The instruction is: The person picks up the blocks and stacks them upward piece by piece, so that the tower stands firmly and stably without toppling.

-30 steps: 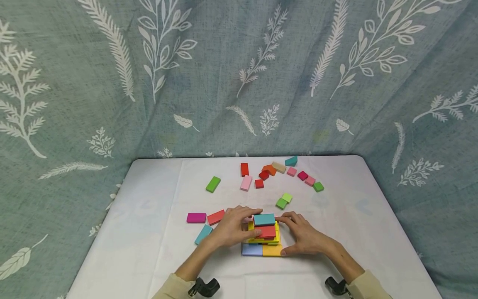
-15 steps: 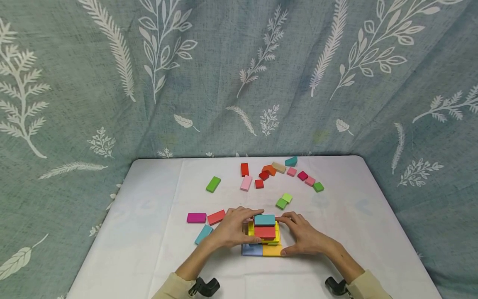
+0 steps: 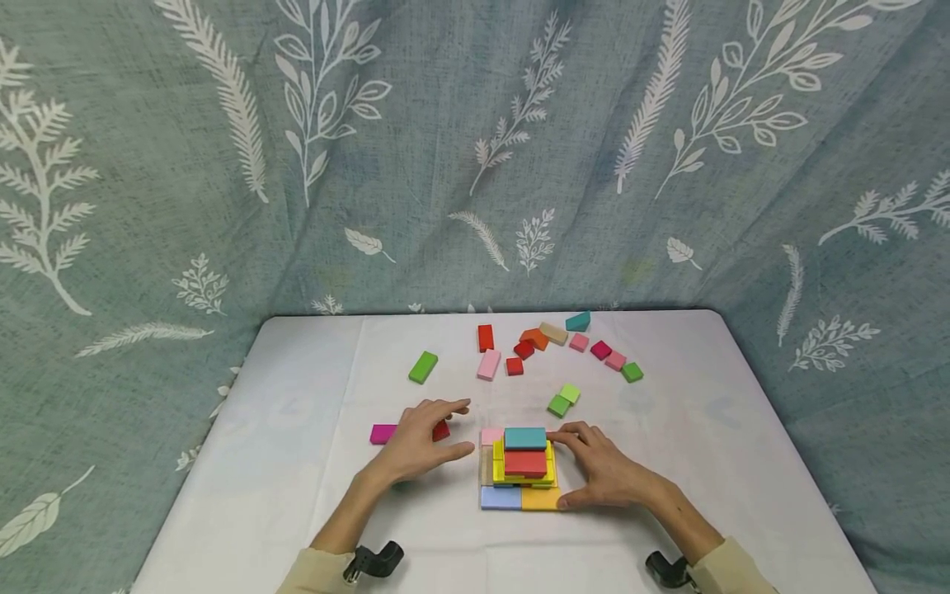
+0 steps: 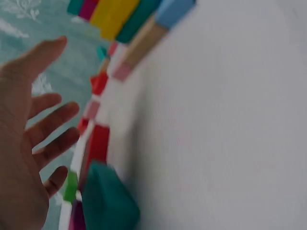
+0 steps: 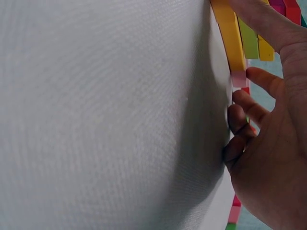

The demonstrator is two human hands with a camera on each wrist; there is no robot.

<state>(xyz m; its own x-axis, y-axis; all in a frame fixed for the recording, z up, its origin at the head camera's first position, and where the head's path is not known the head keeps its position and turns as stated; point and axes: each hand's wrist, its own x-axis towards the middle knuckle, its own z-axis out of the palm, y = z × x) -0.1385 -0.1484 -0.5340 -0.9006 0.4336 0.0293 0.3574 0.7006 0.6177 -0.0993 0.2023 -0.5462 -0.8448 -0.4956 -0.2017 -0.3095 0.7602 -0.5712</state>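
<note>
A layered stack of colored blocks (image 3: 525, 464) stands near the table's front middle. On it are a teal block (image 3: 524, 438), a red block (image 3: 525, 464) and yellow ones. Light-blue (image 3: 500, 497) and orange (image 3: 540, 498) blocks form the front of its base. My right hand (image 3: 604, 469) holds the base's right side, thumb at the front corner and index finger toward the back. To the left of the stack, apart from it, my left hand (image 3: 417, 443) hovers with fingers spread, holding nothing. Beneath it lie a partly hidden red block (image 3: 441, 431) and a teal block (image 4: 108, 201).
A magenta block (image 3: 383, 434) lies left of my left hand. Behind it is a green block (image 3: 423, 367). Two small green blocks (image 3: 559, 405) sit behind the stack. Several red, pink, orange and tan blocks (image 3: 553, 332) are scattered toward the table's back edge.
My left hand has let go of the stack's upper blocks and moved left, over the loose red and teal blocks. The red block on the stack sits slightly straighter. My right hand stays put.
</note>
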